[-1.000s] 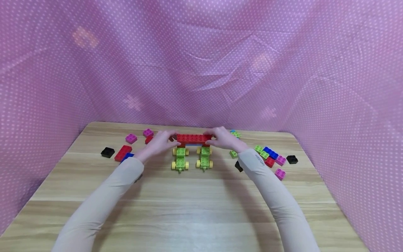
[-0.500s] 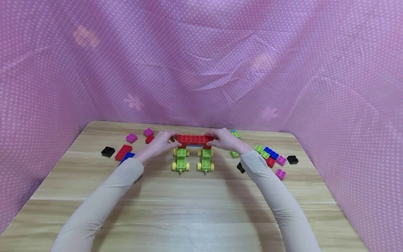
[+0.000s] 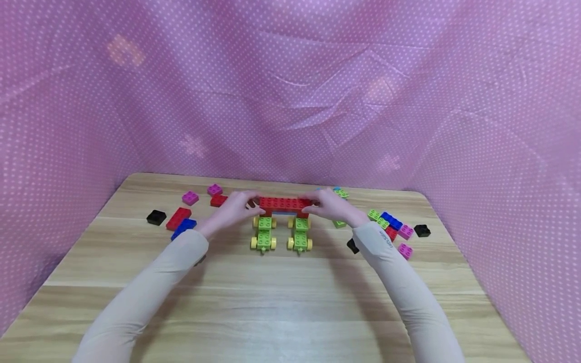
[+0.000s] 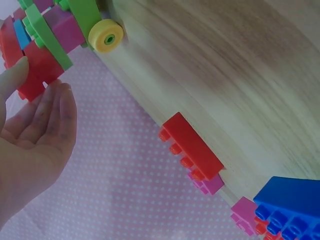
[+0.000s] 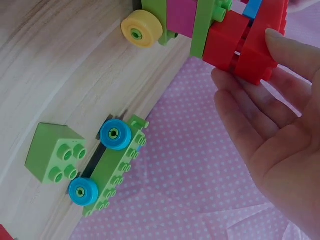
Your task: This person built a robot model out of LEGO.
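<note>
Red long brick (image 3: 284, 203) | frame centre, studded, bridging two green yellow-wheeled carts (image 3: 281, 233) | left hand (image 3: 231, 210) fingers pinching its left end | right hand (image 3: 333, 207) pinching right end | table (image 3: 290, 302)

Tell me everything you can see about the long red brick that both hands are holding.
The long red brick looks like glossy plastic with two rows of studs on top. It lies level, crosswise, at the far middle of the wooden table, bridging two green wheeled bases with yellow wheels. Under it sit shorter red blocks and a blue piece. The left hand grips its left end and the right hand its right end, thumb and fingers pinching it.
</note>
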`<state>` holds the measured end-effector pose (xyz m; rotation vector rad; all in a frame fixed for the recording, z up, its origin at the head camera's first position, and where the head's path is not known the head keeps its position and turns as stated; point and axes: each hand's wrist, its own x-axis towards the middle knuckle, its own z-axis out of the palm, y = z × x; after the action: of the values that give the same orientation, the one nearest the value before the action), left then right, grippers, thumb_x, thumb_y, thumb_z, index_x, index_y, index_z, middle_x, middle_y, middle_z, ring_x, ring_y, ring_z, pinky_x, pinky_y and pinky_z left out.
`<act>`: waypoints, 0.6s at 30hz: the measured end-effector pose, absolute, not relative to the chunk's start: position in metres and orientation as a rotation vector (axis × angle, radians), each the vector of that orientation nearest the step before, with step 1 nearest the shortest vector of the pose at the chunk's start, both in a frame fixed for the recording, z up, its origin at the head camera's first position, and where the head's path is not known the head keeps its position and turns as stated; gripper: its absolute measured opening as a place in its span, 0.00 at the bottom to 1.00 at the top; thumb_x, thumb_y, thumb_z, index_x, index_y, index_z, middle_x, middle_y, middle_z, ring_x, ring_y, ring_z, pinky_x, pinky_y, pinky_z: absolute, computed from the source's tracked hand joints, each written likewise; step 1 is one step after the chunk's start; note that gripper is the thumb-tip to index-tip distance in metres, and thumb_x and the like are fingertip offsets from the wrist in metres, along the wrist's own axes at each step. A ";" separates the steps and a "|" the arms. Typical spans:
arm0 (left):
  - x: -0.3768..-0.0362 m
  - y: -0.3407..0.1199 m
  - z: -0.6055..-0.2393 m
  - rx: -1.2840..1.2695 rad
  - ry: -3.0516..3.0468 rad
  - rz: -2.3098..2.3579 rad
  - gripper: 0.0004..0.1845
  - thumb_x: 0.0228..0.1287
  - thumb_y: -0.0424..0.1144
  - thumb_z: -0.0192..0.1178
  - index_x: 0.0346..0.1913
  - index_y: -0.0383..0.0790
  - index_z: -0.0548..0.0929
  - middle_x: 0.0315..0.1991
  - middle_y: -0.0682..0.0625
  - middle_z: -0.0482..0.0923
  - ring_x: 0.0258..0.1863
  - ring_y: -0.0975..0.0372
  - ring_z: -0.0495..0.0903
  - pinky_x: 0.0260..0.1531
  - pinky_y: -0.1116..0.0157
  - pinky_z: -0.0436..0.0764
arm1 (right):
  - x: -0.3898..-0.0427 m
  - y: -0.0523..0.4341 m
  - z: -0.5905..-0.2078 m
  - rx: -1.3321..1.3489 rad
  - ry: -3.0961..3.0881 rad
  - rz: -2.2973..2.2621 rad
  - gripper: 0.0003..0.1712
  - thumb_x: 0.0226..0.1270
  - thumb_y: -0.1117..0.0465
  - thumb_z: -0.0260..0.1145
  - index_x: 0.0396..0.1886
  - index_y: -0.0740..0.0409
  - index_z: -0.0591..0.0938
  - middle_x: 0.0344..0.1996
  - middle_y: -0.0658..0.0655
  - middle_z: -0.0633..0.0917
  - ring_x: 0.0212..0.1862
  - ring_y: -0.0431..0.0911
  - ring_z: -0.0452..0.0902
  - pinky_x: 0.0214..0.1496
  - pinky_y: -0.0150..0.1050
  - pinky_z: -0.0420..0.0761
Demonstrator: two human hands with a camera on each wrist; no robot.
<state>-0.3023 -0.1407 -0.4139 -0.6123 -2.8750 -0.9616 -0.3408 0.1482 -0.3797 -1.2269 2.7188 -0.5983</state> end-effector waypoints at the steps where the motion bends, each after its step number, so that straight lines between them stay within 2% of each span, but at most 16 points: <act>1: -0.302 -0.140 -0.414 -0.619 -2.873 -0.959 0.16 0.66 0.41 0.66 0.52 0.35 0.83 0.43 0.44 0.86 0.42 0.56 0.84 0.46 0.59 0.86 | -0.340 0.150 -0.380 -1.226 2.720 -0.590 0.25 0.71 0.55 0.64 0.64 0.60 0.78 0.37 0.56 0.86 0.22 0.38 0.62 0.28 0.29 0.67; 7: -0.297 -0.137 -0.412 -0.650 -2.880 -0.986 0.20 0.65 0.41 0.66 0.57 0.35 0.82 0.45 0.43 0.86 0.42 0.57 0.83 0.45 0.60 0.86 | -0.333 0.157 -0.381 -1.226 2.728 -0.581 0.26 0.72 0.55 0.63 0.65 0.61 0.77 0.48 0.58 0.87 0.28 0.42 0.72 0.36 0.32 0.75; 14: -0.293 -0.136 -0.407 -0.669 -2.941 -0.973 0.21 0.67 0.46 0.64 0.58 0.38 0.82 0.47 0.45 0.86 0.45 0.58 0.83 0.48 0.59 0.85 | -0.327 0.163 -0.388 -1.239 2.759 -0.597 0.26 0.72 0.54 0.64 0.65 0.60 0.77 0.50 0.58 0.87 0.33 0.40 0.74 0.37 0.31 0.76; 18: -0.293 -0.139 -0.405 -0.728 -2.941 -0.960 0.23 0.70 0.47 0.60 0.60 0.36 0.80 0.51 0.43 0.85 0.48 0.56 0.83 0.52 0.56 0.84 | -0.326 0.165 -0.390 -1.243 2.767 -0.616 0.26 0.72 0.54 0.64 0.65 0.60 0.77 0.51 0.58 0.87 0.33 0.40 0.74 0.36 0.31 0.76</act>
<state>-0.2930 -0.1386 -0.4047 -0.7278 -2.9414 -0.9602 -0.3261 0.1646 -0.3898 -1.2433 2.7666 -0.6156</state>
